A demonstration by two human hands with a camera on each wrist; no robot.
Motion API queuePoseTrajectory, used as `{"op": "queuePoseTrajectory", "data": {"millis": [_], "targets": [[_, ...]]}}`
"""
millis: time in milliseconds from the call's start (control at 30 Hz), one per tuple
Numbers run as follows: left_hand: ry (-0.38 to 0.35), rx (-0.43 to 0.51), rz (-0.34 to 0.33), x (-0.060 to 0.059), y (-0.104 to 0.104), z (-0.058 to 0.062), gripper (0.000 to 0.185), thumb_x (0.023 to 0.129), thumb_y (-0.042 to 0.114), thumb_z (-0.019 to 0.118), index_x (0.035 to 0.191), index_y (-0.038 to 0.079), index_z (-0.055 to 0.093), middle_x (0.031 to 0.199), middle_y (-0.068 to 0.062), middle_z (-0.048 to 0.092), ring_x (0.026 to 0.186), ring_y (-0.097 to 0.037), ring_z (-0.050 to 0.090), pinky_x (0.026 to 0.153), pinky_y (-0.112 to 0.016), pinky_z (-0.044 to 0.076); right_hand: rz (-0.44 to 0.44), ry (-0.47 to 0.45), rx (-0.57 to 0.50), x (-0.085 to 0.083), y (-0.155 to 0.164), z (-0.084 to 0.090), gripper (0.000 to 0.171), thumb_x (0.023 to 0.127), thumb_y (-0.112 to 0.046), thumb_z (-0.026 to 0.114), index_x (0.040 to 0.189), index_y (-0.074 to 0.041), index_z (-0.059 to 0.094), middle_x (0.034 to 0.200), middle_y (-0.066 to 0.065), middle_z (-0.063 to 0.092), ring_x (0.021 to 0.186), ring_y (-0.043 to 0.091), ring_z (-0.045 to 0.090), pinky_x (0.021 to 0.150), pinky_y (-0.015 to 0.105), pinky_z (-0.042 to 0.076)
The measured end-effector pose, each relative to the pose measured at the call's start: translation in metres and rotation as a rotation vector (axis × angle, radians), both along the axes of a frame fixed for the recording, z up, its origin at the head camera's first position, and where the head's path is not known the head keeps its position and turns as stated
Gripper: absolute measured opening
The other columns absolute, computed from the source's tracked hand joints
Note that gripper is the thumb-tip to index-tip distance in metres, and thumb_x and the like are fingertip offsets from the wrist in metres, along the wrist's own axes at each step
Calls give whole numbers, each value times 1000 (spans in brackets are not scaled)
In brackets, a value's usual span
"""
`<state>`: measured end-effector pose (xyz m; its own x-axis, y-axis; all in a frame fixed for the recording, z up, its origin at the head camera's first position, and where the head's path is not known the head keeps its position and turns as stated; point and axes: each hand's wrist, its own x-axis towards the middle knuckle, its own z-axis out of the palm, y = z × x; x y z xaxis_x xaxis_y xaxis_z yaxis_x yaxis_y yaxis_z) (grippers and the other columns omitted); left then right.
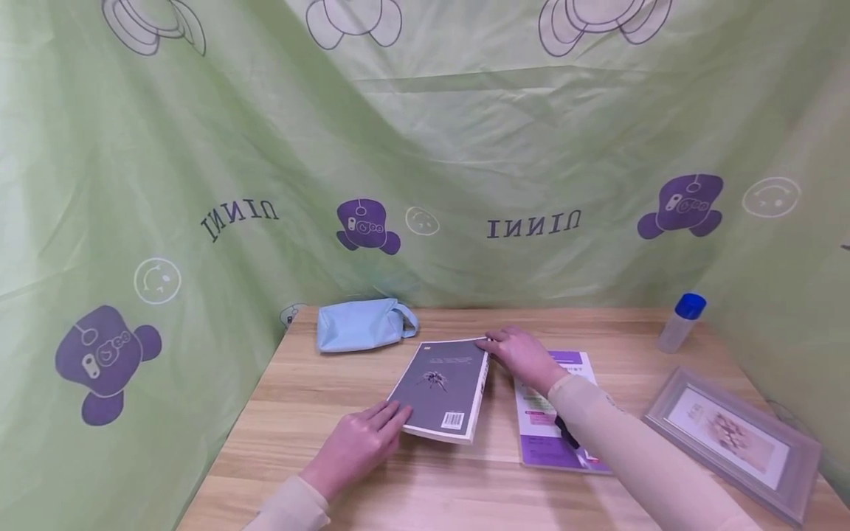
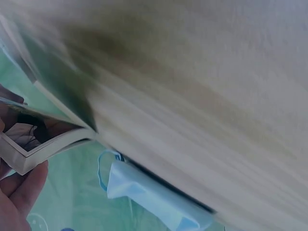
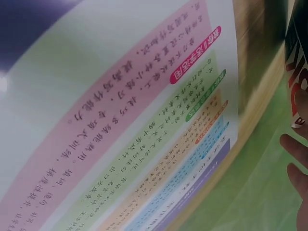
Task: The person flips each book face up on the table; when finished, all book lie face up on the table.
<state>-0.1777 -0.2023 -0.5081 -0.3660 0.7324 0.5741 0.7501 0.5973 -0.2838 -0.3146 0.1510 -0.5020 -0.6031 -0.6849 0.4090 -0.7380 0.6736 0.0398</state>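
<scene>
Both hands grip a thick paperback book (image 1: 438, 387) with a grey cover, a small insect-like picture and a barcode. Its near edge is tilted up off the wooden table. My left hand (image 1: 361, 442) pinches the near left corner, thumb on one face and fingers on the other. My right hand (image 1: 527, 358) holds the far right corner by the spine. In the left wrist view, the fingers (image 2: 31, 190) press the book's edge (image 2: 53, 151). At the right edge of the right wrist view, the spine (image 3: 294, 72) shows red lettering beside the right fingers (image 3: 294, 147).
A purple-and-white booklet (image 1: 541, 450) lies under the right forearm, with a small black object (image 1: 566, 434) on it. A light blue pouch (image 1: 358, 326) is at the back left. A blue-capped bottle (image 1: 679, 328) and a picture frame (image 1: 730, 442) stand on the right. Green curtain (image 1: 438, 147) surrounds the table.
</scene>
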Motion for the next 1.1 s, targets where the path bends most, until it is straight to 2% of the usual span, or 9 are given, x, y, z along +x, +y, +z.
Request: {"op": "queuePoseTrajectory", "data": {"millis": [100, 233, 433, 667, 900, 1100], "targets": [[11, 19, 6, -2, -3, 3, 35, 98, 18, 57, 123, 1, 75, 109, -17, 77, 91, -33, 77, 66, -38, 63, 8, 12, -31, 1, 0, 2, 40, 89, -5, 82, 128, -12, 75, 121, 20, 72, 107, 38, 71, 93, 53, 58], [-1, 17, 22, -2, -7, 7, 37, 94, 16, 62, 125, 0, 73, 112, -18, 76, 93, -32, 77, 67, -37, 63, 18, 8, -81, 2, 0, 5, 43, 85, -4, 85, 126, -11, 76, 120, 19, 72, 105, 37, 71, 91, 52, 59], [-17, 43, 34, -2, -9, 14, 36, 102, 18, 55, 127, -2, 71, 113, -19, 75, 94, -30, 77, 68, -36, 63, 16, -23, -135, 4, 1, 10, 42, 87, -3, 83, 128, -7, 74, 122, 19, 72, 108, 38, 70, 95, 54, 57], [35, 91, 13, -6, -7, 20, 41, 109, 20, 42, 126, -3, 72, 112, -19, 76, 89, -28, 78, 65, -32, 62, -6, -55, -189, 5, 2, 18, 36, 92, -4, 79, 127, -7, 74, 123, 15, 72, 110, 35, 70, 95, 50, 57], [57, 113, 15, -10, -11, 31, 39, 106, 16, 42, 120, -5, 73, 105, -18, 77, 80, -24, 78, 64, -28, 62, 5, -57, -274, 6, 3, 23, 30, 94, -7, 77, 124, -7, 75, 120, 15, 74, 107, 34, 72, 93, 50, 58], [38, 141, 34, -12, -13, 39, 38, 103, 13, 39, 112, -6, 71, 101, -16, 77, 85, -25, 78, 68, -29, 62, 6, -38, -337, 7, 2, 27, 26, 95, -11, 77, 120, -8, 77, 116, 13, 76, 104, 33, 73, 91, 49, 59]]}}
